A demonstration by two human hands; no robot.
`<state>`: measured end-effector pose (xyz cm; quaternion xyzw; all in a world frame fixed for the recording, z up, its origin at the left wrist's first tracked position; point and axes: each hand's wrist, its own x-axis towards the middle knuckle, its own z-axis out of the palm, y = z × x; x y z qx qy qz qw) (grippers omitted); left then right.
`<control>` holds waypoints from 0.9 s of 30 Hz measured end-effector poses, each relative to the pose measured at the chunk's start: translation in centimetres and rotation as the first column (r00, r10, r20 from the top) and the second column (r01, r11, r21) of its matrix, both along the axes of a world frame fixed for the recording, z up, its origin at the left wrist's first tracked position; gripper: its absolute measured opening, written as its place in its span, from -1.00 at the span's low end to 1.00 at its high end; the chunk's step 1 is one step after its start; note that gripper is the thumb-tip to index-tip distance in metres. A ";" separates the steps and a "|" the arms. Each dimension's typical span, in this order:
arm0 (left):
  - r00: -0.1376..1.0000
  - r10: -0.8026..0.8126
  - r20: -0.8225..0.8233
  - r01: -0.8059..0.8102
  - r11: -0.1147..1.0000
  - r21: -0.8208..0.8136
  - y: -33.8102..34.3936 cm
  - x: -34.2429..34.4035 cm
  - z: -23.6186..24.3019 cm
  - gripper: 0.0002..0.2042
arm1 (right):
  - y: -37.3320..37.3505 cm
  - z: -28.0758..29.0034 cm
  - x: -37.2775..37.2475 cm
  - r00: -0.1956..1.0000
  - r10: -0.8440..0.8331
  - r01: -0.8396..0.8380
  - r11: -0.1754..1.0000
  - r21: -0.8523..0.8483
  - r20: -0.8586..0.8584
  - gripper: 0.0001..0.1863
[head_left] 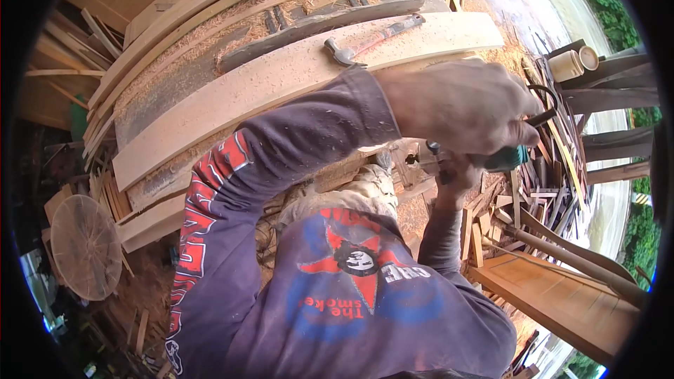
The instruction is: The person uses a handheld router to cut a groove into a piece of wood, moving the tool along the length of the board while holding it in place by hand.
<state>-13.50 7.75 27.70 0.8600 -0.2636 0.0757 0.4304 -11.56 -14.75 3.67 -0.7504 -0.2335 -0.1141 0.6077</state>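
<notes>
My left arm reaches across to the right. My left hand (467, 107), a little smeared by motion, has its thumb and fingers closed around a black cord (554, 102) that curves up past the fingertips. Just below it, my right hand (460, 174) grips a green power tool (507, 159) with a grey metal front end; my left hand hides much of its body, so its exact kind cannot be made out. Beyond my left wrist, a claw hammer (375, 39) with a worn reddish handle lies on a long pale wooden plank (274, 91).
A dark, narrow board (316, 34) and long wooden strips (175, 31) lie behind the plank among shavings. Wood offcuts (484, 221) are heaped at right, near a wooden panel (554, 295). A round, translucent disc-shaped thing (86, 247) stands at left. Pale cylindrical containers (567, 65) sit at far right.
</notes>
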 end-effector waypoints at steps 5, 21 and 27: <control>0.920 -0.336 -0.202 0.370 0.915 0.160 0.3 -2.2 3.4 -0.68 | 4.7 3.8 -8.1 0.976 -0.169 0.168 0.986 0.016 0.136 -0.64; 0.764 -0.520 -0.381 0.536 0.841 -0.074 5.5 0.4 -6.0 -0.51 | 10.9 3.9 -11.1 0.963 -0.169 0.223 0.938 0.266 -0.209 -0.51; 0.814 -0.322 -0.483 0.352 0.936 -0.031 4.3 -0.6 -5.4 -0.63 | 10.3 3.6 -11.3 0.950 -0.089 0.148 0.973 0.177 -0.300 -0.42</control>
